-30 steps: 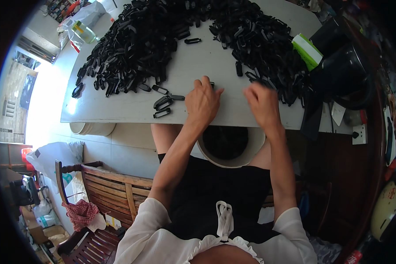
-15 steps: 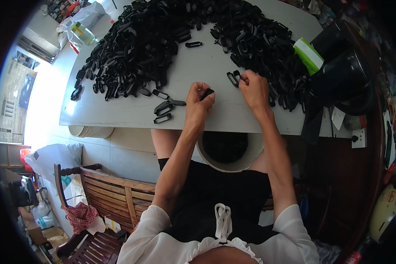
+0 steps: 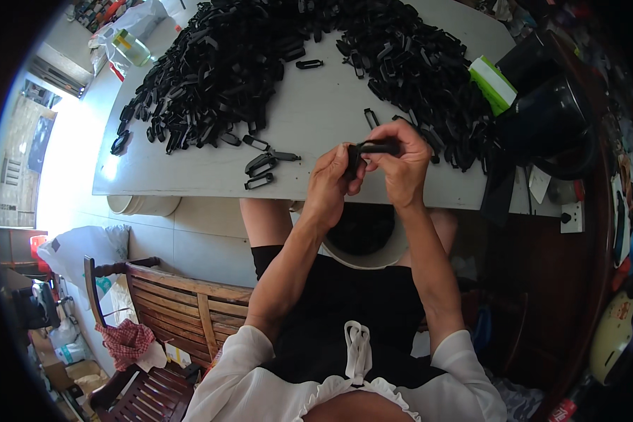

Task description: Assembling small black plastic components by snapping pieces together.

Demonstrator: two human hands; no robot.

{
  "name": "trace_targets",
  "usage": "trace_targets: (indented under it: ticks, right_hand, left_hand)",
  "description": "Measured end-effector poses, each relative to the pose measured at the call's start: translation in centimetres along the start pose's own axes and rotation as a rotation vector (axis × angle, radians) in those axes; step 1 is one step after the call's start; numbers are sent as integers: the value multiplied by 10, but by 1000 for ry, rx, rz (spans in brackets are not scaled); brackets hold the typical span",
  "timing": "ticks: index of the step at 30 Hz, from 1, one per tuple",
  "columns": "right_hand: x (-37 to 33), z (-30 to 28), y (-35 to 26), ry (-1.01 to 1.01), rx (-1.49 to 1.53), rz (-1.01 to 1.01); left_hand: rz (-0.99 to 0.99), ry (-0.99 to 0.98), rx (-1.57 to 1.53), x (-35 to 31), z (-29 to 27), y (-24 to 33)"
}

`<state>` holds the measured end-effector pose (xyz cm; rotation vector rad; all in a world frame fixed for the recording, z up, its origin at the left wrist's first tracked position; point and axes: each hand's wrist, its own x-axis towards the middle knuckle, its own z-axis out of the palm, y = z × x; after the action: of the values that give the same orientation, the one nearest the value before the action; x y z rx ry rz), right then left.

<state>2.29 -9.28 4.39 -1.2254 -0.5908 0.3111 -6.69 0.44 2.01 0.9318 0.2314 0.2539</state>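
Observation:
My left hand is closed around a small black plastic piece near the table's front edge. Meeting it from the right, my right hand pinches a second, longer black plastic piece. The two pieces touch or overlap between my fingertips; how they fit is hidden. A large pile of black oblong plastic frames covers the table's left and far side, and another heap lies to the right. Several loose frames rest left of my left hand, and one single frame lies just beyond my right hand.
Below the edge of the grey table, between my knees, stands a pale bucket with black contents. A black container and a green-and-white box are at the right. A wooden bench is behind at left.
My right hand has moved left and nearer with a black piece taken from beside the right heap. My left hand has turned slightly right, and both hands now meet.

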Motion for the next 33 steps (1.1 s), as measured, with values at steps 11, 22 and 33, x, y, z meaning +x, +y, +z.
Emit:
trace_targets:
  ticks: [11, 22, 33]
  right_hand:
    - [-14, -12, -10, -55, -669, -253]
    - [-21, -14, -7, -127, -719, -63]
    - [-28, -6, -12, -173, -1049, -154]
  left_hand:
    - [-43, 27, -57, -12, 4, 4]
    - [33, 46, 188, -13, 4, -1]
    - [52, 64, 194, -22, 4, -8]
